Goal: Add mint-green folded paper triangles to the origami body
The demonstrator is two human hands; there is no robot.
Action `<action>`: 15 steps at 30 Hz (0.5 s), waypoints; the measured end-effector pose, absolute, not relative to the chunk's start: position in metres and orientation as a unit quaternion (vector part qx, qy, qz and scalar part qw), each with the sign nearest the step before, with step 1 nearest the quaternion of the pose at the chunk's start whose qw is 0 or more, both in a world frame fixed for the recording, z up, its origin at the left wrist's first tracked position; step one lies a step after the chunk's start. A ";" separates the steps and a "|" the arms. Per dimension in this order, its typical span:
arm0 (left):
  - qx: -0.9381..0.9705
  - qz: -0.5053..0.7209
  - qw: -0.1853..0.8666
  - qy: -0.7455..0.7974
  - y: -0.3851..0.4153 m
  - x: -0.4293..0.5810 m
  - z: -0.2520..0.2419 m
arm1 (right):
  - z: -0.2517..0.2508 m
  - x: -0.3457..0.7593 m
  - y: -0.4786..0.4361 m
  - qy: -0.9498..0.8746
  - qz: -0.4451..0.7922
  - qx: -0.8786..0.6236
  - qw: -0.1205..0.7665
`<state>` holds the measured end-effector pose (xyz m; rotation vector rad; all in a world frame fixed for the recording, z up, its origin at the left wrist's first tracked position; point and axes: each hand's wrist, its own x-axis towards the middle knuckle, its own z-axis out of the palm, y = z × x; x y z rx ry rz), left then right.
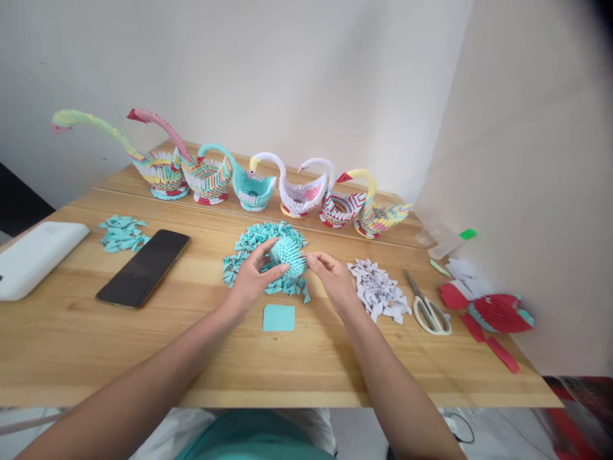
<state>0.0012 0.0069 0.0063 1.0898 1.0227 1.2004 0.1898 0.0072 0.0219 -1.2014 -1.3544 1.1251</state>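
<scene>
My left hand (253,273) is wrapped round a turquoise piece of modular paper origami (287,257), built of rows of small folded units. At its right edge, the thumb and forefinger of my right hand (332,275) are pinched together. Whether a single unit sits in that pinch is too small to make out. Under and behind the work lies a pile of loose turquoise folded paper pieces (253,237). Just in front of it, a flat turquoise paper rectangle (278,318) rests on the table.
Several paper swans (253,191) stand along the back. White folded pieces (378,291), scissors (428,310) and a red paper model (500,313) lie to the right. To the left are a black phone (143,268), more turquoise pieces (123,234) and a white device (41,259).
</scene>
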 end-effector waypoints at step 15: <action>0.480 0.516 0.567 0.426 0.005 0.005 0.003 | 0.025 0.188 0.007 -0.536 0.512 -0.474 0.475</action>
